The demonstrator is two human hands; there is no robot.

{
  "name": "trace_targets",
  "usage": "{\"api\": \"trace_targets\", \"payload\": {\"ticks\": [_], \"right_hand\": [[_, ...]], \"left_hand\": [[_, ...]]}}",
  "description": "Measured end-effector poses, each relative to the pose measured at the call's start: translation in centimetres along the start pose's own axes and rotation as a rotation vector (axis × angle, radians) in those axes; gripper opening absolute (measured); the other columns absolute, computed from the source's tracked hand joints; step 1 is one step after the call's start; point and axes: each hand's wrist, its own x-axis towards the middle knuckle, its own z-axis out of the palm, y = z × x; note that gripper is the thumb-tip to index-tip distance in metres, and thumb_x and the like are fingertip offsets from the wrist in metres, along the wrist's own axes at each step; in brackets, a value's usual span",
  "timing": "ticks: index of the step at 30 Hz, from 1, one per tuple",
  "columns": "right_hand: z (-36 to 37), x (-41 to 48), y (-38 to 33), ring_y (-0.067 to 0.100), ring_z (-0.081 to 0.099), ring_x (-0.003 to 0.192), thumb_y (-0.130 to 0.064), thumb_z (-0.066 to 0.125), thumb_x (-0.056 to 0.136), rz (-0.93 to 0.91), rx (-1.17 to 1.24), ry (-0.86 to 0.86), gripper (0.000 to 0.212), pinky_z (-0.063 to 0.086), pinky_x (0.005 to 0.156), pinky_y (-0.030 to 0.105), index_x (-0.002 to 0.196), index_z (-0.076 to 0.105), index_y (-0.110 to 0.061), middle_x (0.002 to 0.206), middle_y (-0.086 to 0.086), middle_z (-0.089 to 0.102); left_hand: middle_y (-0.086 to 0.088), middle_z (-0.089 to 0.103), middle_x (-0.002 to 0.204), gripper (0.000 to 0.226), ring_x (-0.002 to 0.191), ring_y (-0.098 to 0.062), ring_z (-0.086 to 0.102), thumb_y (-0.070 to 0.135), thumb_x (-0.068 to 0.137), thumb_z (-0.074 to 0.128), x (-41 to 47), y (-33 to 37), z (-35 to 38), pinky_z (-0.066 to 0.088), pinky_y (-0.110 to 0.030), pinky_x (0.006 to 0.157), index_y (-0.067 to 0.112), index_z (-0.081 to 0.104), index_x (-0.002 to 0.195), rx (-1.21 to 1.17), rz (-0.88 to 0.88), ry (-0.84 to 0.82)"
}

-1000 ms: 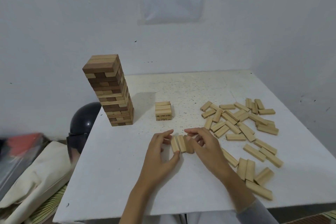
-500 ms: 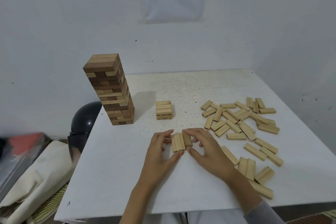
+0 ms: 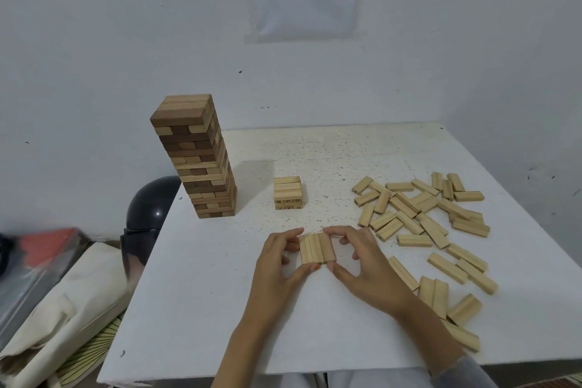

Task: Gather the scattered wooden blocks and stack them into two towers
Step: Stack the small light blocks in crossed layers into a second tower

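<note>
Wooden blocks (image 3: 316, 248), three of them, pressed side by side into one flat row on the white bench (image 3: 204, 293), near-centre, right between both hands. Long axis of each block near-to-far, almost straight, ends flush.

Left hand (image 3: 277, 261) curled round the left side of the row: thumb against the near end, fingers hooked over the far end. Right hand (image 3: 362, 264) the mirror of it on the right side, index finger over the far end, thumb at the near corner. Both gripping the same row, pinched end to end; neither empty.

Short stack (image 3: 288, 192) straight beyond the row, on the far side and slightly left, well apart from the hands. Nearer the left hand than the right. Top layer there lying left-to-right, so crosswise to the gripped row. Probably no turning needed, then: lift level, carry away and a little left, set down square.

Likely weak point: a middle block held only by squeeze from its neighbours and the fingertips at its ends, apt to drop out if the pinch loosens.

Tall tower (image 3: 195, 154) far left, well clear of that path. Loose blocks (image 3: 425, 217) strewn to the right, many not yet gathered, so much of the second tower left to build.
</note>
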Motion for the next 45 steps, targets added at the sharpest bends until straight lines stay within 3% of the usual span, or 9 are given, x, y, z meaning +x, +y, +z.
{"api": "trace_targets", "payload": {"ticks": [3, 8, 15, 26, 31, 38, 45], "right_hand": [[-0.1, 0.1, 0.1, -0.007, 0.036, 0.118, -0.024, 0.063, 0.091, 0.036, 0.001, -0.082, 0.067, 0.031, 0.094, 0.009, 0.142, 0.029, -0.049, 0.122, -0.012, 0.040], [-0.4, 0.6, -0.2, 0.000, 0.041, 0.109, -0.021, 0.068, 0.088, 0.015, 0.004, -0.103, 0.069, 0.027, 0.085, -0.001, 0.140, 0.030, -0.048, 0.130, -0.031, 0.047], [-1.7, 2.0, -1.0, 0.000, 0.044, 0.102, -0.023, 0.080, 0.077, 0.003, -0.013, -0.152, 0.070, 0.036, 0.079, 0.009, 0.132, 0.044, -0.047, 0.118, -0.025, 0.053], [-1.4, 3.3, -1.8, 0.007, 0.053, 0.106, -0.026, 0.084, 0.070, -0.083, 0.048, -0.083, 0.069, 0.046, 0.090, 0.023, 0.128, 0.051, -0.042, 0.111, -0.018, 0.061], [-2.2, 5.5, -3.2, 0.007, 0.052, 0.108, -0.023, 0.084, 0.070, -0.125, 0.056, -0.071, 0.069, 0.045, 0.090, 0.021, 0.128, 0.052, -0.041, 0.113, -0.020, 0.060], [-2.7, 9.8, -4.7, 0.001, 0.047, 0.112, -0.017, 0.084, 0.070, -0.124, 0.063, -0.062, 0.068, 0.042, 0.087, 0.013, 0.127, 0.053, -0.039, 0.113, -0.020, 0.059], [-1.9, 12.6, -4.3, -0.003, 0.047, 0.111, -0.023, 0.084, 0.071, -0.083, 0.074, -0.067, 0.064, 0.039, 0.089, 0.011, 0.125, 0.054, -0.041, 0.114, -0.022, 0.059]], "left_hand": [[0.010, 0.061, 0.109, 0.051, 0.101, -0.001, 0.056, 0.012, 0.076, 0.081, 0.0, 0.0, 0.0, 0.041, -0.009, 0.079, 0.026, 0.059, 0.120, -0.020, -0.007, 0.011], [0.011, 0.062, 0.109, 0.052, 0.101, -0.003, 0.057, 0.014, 0.075, 0.082, 0.0, -0.2, -0.1, 0.041, -0.010, 0.079, 0.027, 0.058, 0.120, -0.021, -0.013, -0.002], [0.011, 0.063, 0.109, 0.052, 0.100, -0.002, 0.058, 0.012, 0.074, 0.082, -0.1, 0.0, 0.0, 0.041, -0.009, 0.079, 0.028, 0.059, 0.118, -0.038, -0.052, 0.012], [0.019, 0.067, 0.106, 0.049, 0.099, -0.004, 0.063, 0.006, 0.070, 0.084, 0.1, 0.8, -0.3, 0.046, -0.013, 0.077, 0.027, 0.065, 0.109, -0.193, -0.122, 0.136], [0.022, 0.066, 0.109, 0.042, 0.102, -0.003, 0.062, 0.013, 0.075, 0.082, 2.0, 1.6, -1.9, 0.049, -0.016, 0.079, 0.030, 0.064, 0.108, -0.164, -0.056, 0.150], [0.019, 0.068, 0.107, 0.041, 0.102, -0.004, 0.063, 0.000, 0.080, 0.074, 5.8, 1.9, -2.8, 0.049, -0.014, 0.083, 0.026, 0.063, 0.110, -0.176, -0.014, 0.209], [0.011, 0.064, 0.116, 0.044, 0.106, 0.002, 0.060, 0.000, 0.087, 0.067, 8.2, 0.8, -2.8, 0.047, -0.012, 0.088, 0.031, 0.058, 0.117, -0.194, -0.052, 0.206]]}}
